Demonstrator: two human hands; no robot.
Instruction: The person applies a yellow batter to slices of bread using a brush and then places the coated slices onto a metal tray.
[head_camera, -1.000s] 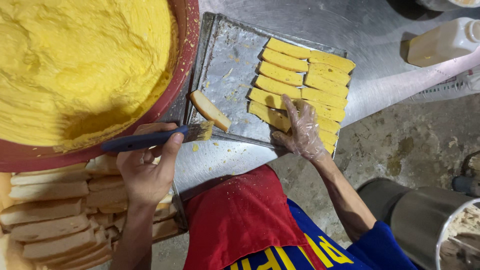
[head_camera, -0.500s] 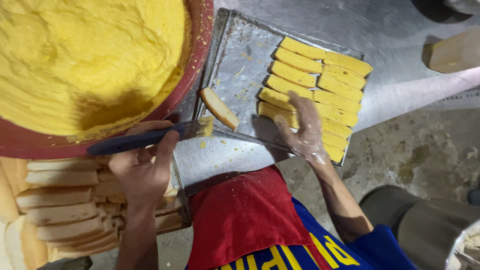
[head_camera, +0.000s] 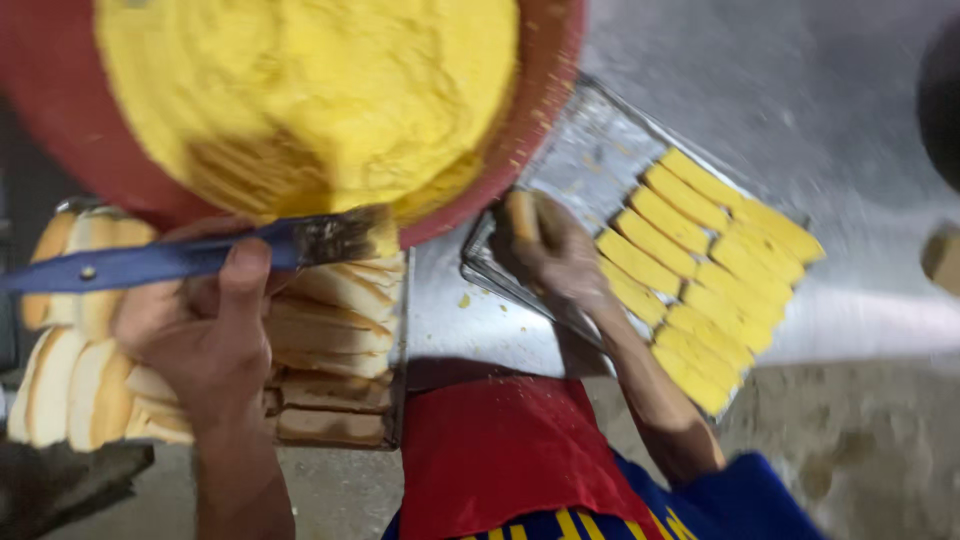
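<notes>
My left hand (head_camera: 205, 340) grips a blue-handled spatula (head_camera: 130, 262). Its yellow-smeared blade (head_camera: 340, 235) lies at the near rim of a big red bowl (head_camera: 545, 130) full of thick yellow paste (head_camera: 320, 90). My right hand (head_camera: 565, 260) is closed on a single bread slice (head_camera: 522, 215) at the left end of a metal tray (head_camera: 590, 150). Rows of yellow-coated slices (head_camera: 700, 270) fill the tray's right part.
Plain bread slices (head_camera: 330, 330) are stacked in a tray under my left hand, below the bowl. The grey metal table (head_camera: 800, 90) extends behind the tray. My red apron (head_camera: 500, 450) is at the bottom edge. A blurred object (head_camera: 942, 255) sits at far right.
My right hand left the coated rows and took hold of the lone slice at the tray's left. My left hand carried the spatula up to the bowl's rim. The view shifted.
</notes>
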